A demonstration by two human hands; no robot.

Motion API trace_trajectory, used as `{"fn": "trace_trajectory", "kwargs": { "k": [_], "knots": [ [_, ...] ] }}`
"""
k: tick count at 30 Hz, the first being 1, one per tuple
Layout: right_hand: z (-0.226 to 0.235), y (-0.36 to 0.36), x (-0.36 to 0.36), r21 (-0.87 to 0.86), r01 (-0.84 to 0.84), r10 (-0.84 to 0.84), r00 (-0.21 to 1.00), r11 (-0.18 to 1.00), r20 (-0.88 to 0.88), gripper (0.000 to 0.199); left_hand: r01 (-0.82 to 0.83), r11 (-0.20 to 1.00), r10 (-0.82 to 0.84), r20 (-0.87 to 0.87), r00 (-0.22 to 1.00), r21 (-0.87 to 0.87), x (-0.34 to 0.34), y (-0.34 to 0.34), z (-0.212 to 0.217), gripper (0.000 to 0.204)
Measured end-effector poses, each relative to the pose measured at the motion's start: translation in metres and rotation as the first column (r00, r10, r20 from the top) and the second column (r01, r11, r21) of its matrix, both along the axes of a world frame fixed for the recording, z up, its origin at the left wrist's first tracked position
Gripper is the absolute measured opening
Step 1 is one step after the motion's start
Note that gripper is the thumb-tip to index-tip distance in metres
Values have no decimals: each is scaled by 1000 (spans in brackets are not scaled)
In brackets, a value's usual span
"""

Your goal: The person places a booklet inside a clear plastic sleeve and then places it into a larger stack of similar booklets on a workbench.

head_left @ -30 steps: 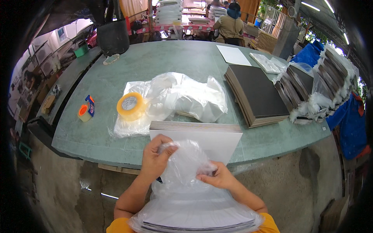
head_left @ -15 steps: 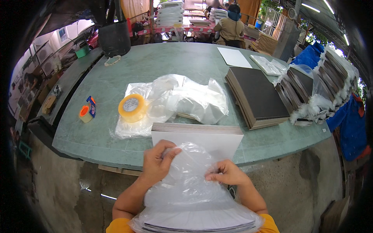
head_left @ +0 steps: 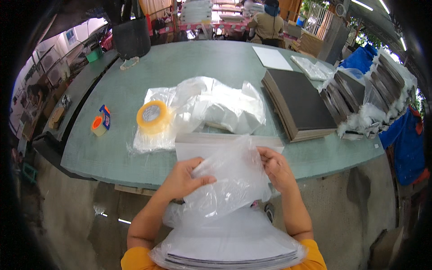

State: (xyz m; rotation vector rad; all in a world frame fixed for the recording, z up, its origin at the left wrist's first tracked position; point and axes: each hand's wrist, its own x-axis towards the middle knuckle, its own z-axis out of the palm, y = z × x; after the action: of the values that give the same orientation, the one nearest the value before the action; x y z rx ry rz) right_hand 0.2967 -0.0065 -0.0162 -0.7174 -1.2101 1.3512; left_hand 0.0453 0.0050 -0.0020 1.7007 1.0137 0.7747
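A clear plastic bag (head_left: 225, 189) is bunched up in front of me, its mouth raised between my hands. Inside its lower part, against my body, lies a stack of white sheets or boards (head_left: 229, 247) with dark edges. My left hand (head_left: 186, 180) grips the left side of the film, thumb in front and fingers partly hidden behind it. At the upper right edge of the film, my right hand (head_left: 276, 170) pinches it with bent fingers. Just beyond, a stack of white-faced boards (head_left: 186, 146) sits at the table's near edge, partly covered from view by the bag.
On the green table (head_left: 148, 67) lie loose clear plastic bags (head_left: 216, 105), a roll of clear tape (head_left: 153, 117) and a small tape dispenser (head_left: 101, 120). Black boards (head_left: 299, 101) are stacked right of them, beside plastic-wrapped bundles (head_left: 382, 90). A person (head_left: 267, 24) sits beyond the table.
The bag's mouth has risen and spread out to the right. My right hand has moved up and right with its edge; my left hand has shifted slightly, its thumb now lower on the film.
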Motion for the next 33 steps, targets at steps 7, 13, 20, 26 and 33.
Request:
{"fn": "trace_trajectory", "kwargs": {
  "k": [7, 13, 20, 26, 33],
  "knots": [
    [15, 1, -6, -50, 35, -19, 956, 998, 292, 34, 12, 1000, -8, -133, 991, 28, 1, 0, 4, 33],
    [24, -2, -5, -144, 5, 51, 924, 990, 378, 20, -193, 854, 261, -76, 962, 482, -2, 3, 17, 23],
    [9, -14, -15, -206, -215, 211, 977, 955, -44, 14, 81, 993, -90, 102, 991, 83, 26, -24, 41, 22],
    [19, -19, -23, -328, -42, 3, 993, 944, -118, 13, 6, 999, -9, 67, 998, 39, 27, -19, 28, 24],
    [-21, -29, -12, -451, -289, 283, 956, 845, -82, 19, 172, 984, -177, 128, 976, 51, 41, -23, 15, 17]
  ]
}}
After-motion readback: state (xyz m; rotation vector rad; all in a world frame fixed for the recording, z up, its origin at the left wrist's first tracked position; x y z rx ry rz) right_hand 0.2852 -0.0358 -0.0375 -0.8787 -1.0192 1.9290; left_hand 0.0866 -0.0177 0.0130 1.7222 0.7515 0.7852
